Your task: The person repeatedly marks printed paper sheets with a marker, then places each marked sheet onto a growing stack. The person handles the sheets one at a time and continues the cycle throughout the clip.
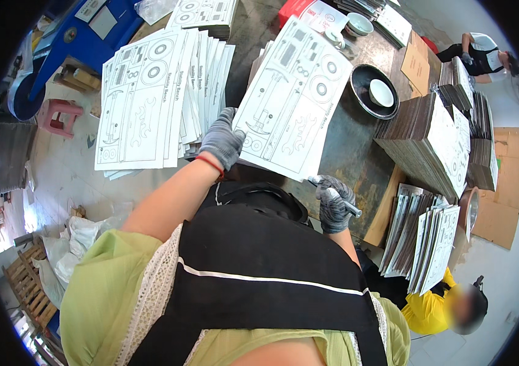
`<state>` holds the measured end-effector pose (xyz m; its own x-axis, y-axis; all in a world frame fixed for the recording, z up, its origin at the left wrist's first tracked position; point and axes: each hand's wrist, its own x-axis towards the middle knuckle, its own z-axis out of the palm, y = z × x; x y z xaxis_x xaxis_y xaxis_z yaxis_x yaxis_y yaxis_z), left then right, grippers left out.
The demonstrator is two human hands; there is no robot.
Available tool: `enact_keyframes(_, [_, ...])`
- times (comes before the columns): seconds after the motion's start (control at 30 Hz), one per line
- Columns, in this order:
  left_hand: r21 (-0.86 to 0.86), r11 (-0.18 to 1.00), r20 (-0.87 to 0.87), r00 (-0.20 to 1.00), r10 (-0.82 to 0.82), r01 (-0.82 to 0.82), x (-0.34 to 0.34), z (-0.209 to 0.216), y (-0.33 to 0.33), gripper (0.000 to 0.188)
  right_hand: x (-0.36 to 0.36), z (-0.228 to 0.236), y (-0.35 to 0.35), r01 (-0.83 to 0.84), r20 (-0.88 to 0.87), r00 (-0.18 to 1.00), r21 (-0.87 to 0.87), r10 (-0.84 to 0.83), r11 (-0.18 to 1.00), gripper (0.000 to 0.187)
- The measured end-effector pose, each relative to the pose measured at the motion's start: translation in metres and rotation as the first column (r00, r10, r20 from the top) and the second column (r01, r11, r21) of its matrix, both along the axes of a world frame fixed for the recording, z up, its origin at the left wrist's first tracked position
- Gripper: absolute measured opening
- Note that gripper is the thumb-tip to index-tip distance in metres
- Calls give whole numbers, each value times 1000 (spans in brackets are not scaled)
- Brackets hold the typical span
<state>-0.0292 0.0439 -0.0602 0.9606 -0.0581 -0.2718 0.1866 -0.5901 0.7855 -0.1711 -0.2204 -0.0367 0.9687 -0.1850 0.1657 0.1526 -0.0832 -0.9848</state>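
Left hand [220, 141] holds printed sheet [290, 100]; right hand [334, 204] partly hides pen-like tool [352, 209].

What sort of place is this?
Probably a workshop or packing area: thick stacks of printed sheets stand on the worktable, what looks like a blue machine is at upper left, and the wearer's left hand is gloved.

The held printed sheet [293, 100] hides most of the pile [259, 64] behind it. The upper edge cuts the blue machine [82, 46]. The seated person in yellow [427, 312] has the face blurred.
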Motion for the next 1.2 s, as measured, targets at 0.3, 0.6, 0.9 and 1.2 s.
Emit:
enact_keyframes(0.3, [-578,761,57,916,396,-293,16,66,281,52,13,6,7,-57,18,998,21,56,998,34])
enact_keyframes(0.6, [-448,746,-206,869,450,-493,28,-52,358,44,34,5,36,-135,-37,989,124,141,983,26])
enact_keyframes(0.9, [288,862,433,860,271,-417,44,9,238,65,64,-9,29,-87,-73,993,45,90,995,38])
enact_keyframes(1.2, [571,409,-75,541,-838,712,-8,29,-25,89,144,-49,25,51,13,998,466,-65,883,30])
